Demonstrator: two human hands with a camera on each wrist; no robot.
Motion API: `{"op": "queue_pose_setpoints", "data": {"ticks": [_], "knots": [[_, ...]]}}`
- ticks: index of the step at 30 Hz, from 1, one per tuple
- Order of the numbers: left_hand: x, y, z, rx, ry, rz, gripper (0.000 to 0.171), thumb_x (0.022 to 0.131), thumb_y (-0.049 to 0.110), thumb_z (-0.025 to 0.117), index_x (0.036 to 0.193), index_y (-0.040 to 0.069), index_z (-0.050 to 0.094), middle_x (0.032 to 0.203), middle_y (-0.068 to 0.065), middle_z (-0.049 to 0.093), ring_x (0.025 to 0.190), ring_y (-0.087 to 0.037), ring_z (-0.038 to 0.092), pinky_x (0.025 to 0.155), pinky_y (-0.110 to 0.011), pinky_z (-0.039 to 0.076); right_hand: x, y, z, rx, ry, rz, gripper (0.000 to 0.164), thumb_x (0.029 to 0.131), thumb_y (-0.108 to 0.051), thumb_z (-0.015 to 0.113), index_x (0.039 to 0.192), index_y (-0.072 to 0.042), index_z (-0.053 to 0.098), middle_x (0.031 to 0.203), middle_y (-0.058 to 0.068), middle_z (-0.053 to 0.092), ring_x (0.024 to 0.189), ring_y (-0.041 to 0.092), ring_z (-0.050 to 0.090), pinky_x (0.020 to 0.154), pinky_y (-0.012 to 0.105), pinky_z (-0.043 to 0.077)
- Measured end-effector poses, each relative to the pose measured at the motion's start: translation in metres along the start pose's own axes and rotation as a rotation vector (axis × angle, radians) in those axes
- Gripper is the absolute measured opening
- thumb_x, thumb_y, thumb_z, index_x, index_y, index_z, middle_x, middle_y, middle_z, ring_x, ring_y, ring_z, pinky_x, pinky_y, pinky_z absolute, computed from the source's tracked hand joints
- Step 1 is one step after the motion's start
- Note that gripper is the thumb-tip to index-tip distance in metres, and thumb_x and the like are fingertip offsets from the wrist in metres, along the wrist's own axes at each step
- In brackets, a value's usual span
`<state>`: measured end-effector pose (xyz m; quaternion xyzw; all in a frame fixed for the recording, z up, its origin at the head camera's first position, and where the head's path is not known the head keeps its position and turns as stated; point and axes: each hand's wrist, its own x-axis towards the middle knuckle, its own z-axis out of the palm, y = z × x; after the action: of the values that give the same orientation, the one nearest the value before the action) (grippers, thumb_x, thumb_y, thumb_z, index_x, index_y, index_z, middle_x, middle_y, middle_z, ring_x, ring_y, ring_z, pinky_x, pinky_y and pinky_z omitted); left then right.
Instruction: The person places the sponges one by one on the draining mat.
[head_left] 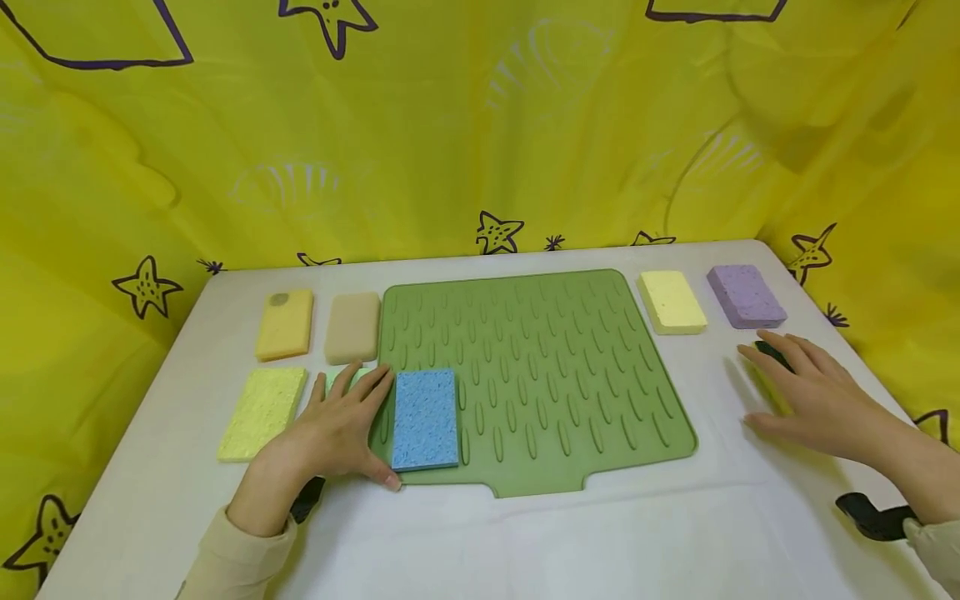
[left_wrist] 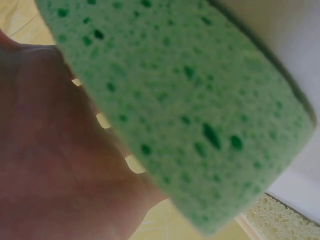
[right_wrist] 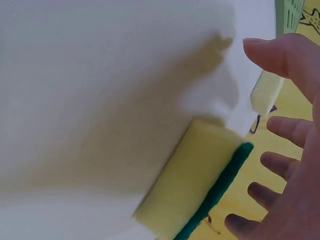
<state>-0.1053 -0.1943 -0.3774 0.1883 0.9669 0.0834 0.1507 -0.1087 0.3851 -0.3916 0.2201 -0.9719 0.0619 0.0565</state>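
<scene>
From my station I read the frame from the left: the lime-yellow sponge (head_left: 262, 414) lies at lower left, and just beside it my left hand (head_left: 337, 429) hovers over the mint-green sponge (left_wrist: 185, 110), fingers spread with gaps between them; whether they touch the sponge I cannot tell. Right of the fingertips, the blue sponge (head_left: 425, 421) lies flat on the lower-left corner of the green mat (head_left: 525, 375), lengthwise with its side edge. I judge the step in hand to be handling these two sponges: I would clear the blue one's edge before closing on the mint one, then pinch across its narrow sides, lightly, since it should squash and tilt if squeezed. On the right of the frame, my right hand (head_left: 817, 404) has its fingers apart too, pinching nothing, beside the yellow sponge with a dark green layer (right_wrist: 192, 180); I would keep its palm clear to avoid nudging it. As for lettering, the amber sponge (head_left: 287, 329) at left carries a grey round spot I cannot make out, and the yellow curtain (head_left: 420, 167) shows drawn stars; I find no readable brand, label or writing anywhere.
</scene>
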Motion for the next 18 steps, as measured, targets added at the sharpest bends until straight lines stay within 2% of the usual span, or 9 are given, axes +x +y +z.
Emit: {"op": "queue_pose_setpoints", "data": {"ticks": [2, 5, 11, 18], "knots": [[0.002, 0.0, -0.001, -0.001, -0.007, -0.002, 0.14, 0.05, 0.074, 0.082, 0.158, 0.007, 0.024, 0.165, -0.013, 0.02, 0.151, -0.046, 0.009, 0.112, -0.077, 0.005, -0.006, 0.007, 0.001, 0.011, -0.012, 0.012, 0.101, 0.069, -0.02, 0.086, 0.152, -0.007, 0.03, 0.154, 0.03, 0.023, 0.127, 0.06, 0.027, 0.119, 0.067, 0.004], [0.003, 0.001, 0.0, -0.002, -0.005, 0.001, 0.14, 0.05, 0.075, 0.082, 0.158, 0.007, 0.023, 0.165, -0.013, 0.02, 0.151, -0.046, 0.009, 0.112, -0.078, 0.006, -0.013, 0.014, 0.001, 0.035, -0.024, 0.029, 0.106, 0.069, -0.018, 0.086, 0.156, -0.011, 0.025, 0.159, 0.029, 0.016, 0.13, 0.063, 0.023, 0.119, 0.067, -0.001], [0.003, 0.001, 0.0, 0.007, 0.003, 0.0, 0.141, 0.049, 0.075, 0.081, 0.158, 0.007, 0.023, 0.165, -0.013, 0.021, 0.15, -0.047, 0.01, 0.111, -0.078, 0.007, -0.018, 0.018, 0.0, 0.18, -0.083, 0.099, 0.104, 0.075, -0.013, 0.083, 0.158, -0.013, 0.02, 0.163, 0.027, 0.005, 0.133, 0.069, 0.012, 0.105, 0.083, 0.006], [0.001, 0.0, 0.0, -0.001, 0.004, 0.0, 0.142, 0.049, 0.078, 0.08, 0.158, 0.007, 0.023, 0.165, -0.013, 0.021, 0.15, -0.047, 0.011, 0.111, -0.078, 0.006, -0.016, 0.019, -0.001, 0.215, -0.111, 0.094, 0.1, 0.076, -0.007, 0.078, 0.158, -0.012, 0.02, 0.164, 0.025, 0.003, 0.133, 0.067, 0.018, 0.1, 0.083, 0.015]]}}
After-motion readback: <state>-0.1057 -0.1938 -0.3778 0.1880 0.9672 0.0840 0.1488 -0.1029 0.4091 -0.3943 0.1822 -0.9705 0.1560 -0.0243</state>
